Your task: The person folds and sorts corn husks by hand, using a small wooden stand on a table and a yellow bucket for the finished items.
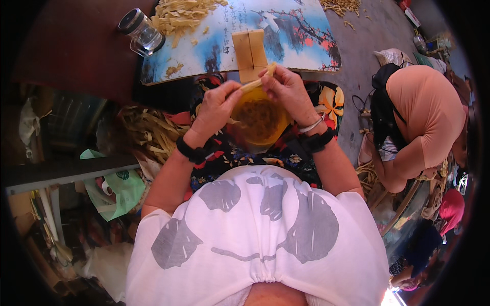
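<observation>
My left hand [218, 106] and my right hand [290, 93] are raised over my lap, fingers closed on a pale yellow fibrous strip [251, 85]. The strip stretches between them, its upper end at the right fingertips. What it is made of I cannot tell. Just below sits a yellow bowl [282, 127] with brownish, blurred contents. Right behind the strip, a light wooden board [249, 48] with a thin dark upright line down its middle stands at the edge of the painted tabletop [219, 51].
On the tabletop lie a heap of pale strips [178, 15] and a lidded glass jar mug [143, 33]. More long strips [148, 130] lie at my left, near a green bag [120, 188]. Another person [423, 115] bends over at the right. Pale pieces [341, 6] lie beyond the table.
</observation>
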Motion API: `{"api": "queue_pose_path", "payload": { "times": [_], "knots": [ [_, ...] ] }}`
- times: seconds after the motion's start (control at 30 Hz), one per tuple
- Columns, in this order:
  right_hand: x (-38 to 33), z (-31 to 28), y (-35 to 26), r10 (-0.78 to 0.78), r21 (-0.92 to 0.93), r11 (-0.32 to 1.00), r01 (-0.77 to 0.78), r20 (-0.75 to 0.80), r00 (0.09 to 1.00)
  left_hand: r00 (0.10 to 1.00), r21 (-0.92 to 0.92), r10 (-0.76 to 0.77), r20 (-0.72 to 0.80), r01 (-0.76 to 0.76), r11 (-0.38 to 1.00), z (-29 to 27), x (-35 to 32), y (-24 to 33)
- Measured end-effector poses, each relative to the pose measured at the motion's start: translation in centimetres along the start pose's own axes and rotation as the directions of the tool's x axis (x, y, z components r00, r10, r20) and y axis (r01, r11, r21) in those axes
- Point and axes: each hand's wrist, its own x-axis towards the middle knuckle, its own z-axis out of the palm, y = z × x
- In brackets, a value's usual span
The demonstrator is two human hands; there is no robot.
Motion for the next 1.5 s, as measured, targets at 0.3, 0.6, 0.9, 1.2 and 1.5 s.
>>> {"api": "queue_pose_path", "payload": {
  "times": [0.3, 0.6, 0.9, 1.2, 1.5],
  "knots": [
    [7.9, -0.1, -0.4, -0.403, -0.531, 0.821, 0.209, -0.281, 0.871, 0.954, 0.167, 0.165, -0.252, -0.125, 0.978, 0.1, 10.2, -1.8],
    [7.3, -1.8, 0.9, -0.435, -0.761, 0.598, 0.251, -0.045, 0.899, 0.958, -0.114, -0.192, -0.215, 0.171, 0.979, -0.3, 9.7, -5.0],
    [-1.4, 1.7, -1.3, -0.234, -0.613, 0.772, 0.167, -0.03, 0.972, 0.995, -0.449, -0.071, -0.075, 0.03, 0.893, 3.5, 1.2, -1.5],
    [-4.8, 4.1, 2.4, -0.474, -0.661, 0.642, 0.388, 0.055, 0.879, 0.613, -0.683, -0.584, 0.532, 0.718, 0.131, 3.1, -4.3, -4.2],
    [-8.0, 5.3, 4.0, -0.406, -0.567, 0.664, 0.487, 0.273, 0.872, 0.74, -0.772, -0.463, 0.488, 0.613, 0.166, 5.8, -5.4, -5.7]
  ]
}}
